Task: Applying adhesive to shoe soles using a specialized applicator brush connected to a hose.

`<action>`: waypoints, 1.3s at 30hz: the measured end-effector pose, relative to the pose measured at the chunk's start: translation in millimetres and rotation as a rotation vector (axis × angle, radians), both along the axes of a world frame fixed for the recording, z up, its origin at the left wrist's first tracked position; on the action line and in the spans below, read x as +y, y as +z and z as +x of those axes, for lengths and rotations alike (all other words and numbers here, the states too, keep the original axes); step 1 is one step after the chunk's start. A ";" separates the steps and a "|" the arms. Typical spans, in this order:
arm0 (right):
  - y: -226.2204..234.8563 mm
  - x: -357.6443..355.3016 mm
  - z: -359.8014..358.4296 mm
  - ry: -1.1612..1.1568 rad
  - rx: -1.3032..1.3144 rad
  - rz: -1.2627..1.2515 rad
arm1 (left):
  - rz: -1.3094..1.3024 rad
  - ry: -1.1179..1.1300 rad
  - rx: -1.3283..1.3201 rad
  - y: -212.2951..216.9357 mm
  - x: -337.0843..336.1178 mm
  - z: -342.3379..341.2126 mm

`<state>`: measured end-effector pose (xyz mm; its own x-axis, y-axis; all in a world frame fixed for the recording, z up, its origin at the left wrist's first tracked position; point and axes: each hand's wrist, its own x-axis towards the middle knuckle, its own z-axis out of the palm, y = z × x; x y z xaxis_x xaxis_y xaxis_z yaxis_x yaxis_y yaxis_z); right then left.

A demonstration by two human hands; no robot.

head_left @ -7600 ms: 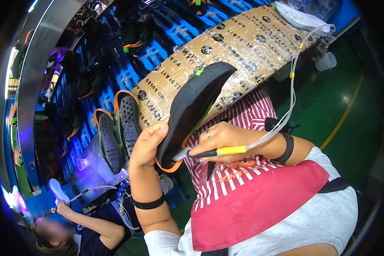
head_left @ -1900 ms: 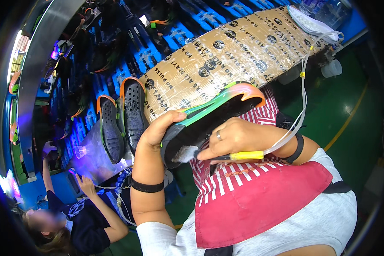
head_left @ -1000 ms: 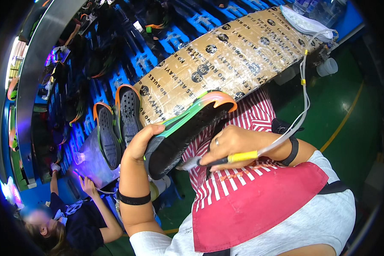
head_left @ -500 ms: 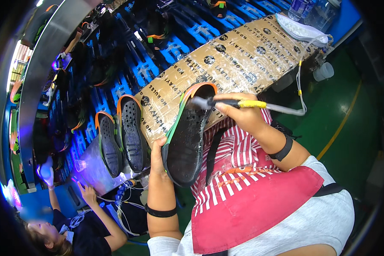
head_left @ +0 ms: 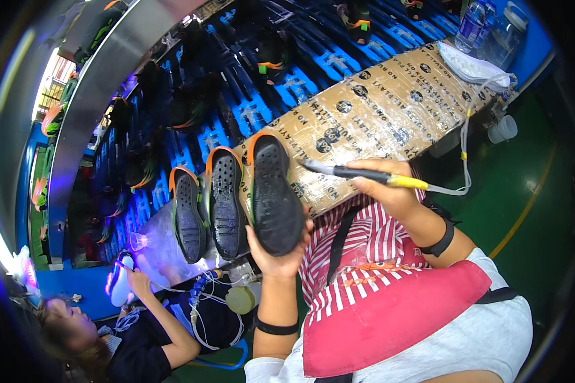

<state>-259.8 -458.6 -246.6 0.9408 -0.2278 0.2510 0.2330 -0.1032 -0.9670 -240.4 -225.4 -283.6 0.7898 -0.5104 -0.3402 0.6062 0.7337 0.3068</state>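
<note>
- The left hand (head_left: 276,258) grasps a long black moulded shoe sole with an orange-and-green rim (head_left: 273,198), cupping its wide end at six o'clock, fingers around the sides.
- This sole is near the picture's middle, orange-rimmed end at twelve o'clock; whether it touches the cardboard-covered bench (head_left: 377,115) cannot be told.
- The right hand (head_left: 396,188) pinches a slim black-and-yellow brush (head_left: 364,173) fed by a clear hose (head_left: 450,191), tip at about one-thirty from the sole, apart from it.
- Two similar soles (head_left: 225,204) (head_left: 188,217) lie at nine o'clock.
- The sole is probably light, springy and hardly fragile, perhaps bending along its length.
- Its face has some sheen and could be slick or tacky; the outer sidewalls seem the safer hold.
</note>
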 end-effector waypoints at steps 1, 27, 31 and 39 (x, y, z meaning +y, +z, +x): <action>-0.4 -2.5 1.2 -0.011 0.089 0.085 | -0.023 -0.008 0.009 -5.1 1.7 -3.8; -76.8 -36.1 45.3 0.052 0.216 0.769 | 0.122 0.437 0.437 -8.7 28.8 -45.2; -79.1 -39.3 44.6 0.062 0.208 0.787 | 0.134 0.272 0.533 -32.0 48.2 -66.6; -83.1 -40.3 42.8 0.086 0.208 0.815 | 0.827 -0.458 -0.290 13.5 36.2 -74.7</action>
<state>-217.0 -498.9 -329.6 0.9720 -0.1884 -0.1408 0.0176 0.6551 -0.7553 -315.0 -189.2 -270.1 0.6844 -0.4764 -0.5519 0.5982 -0.0658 0.7986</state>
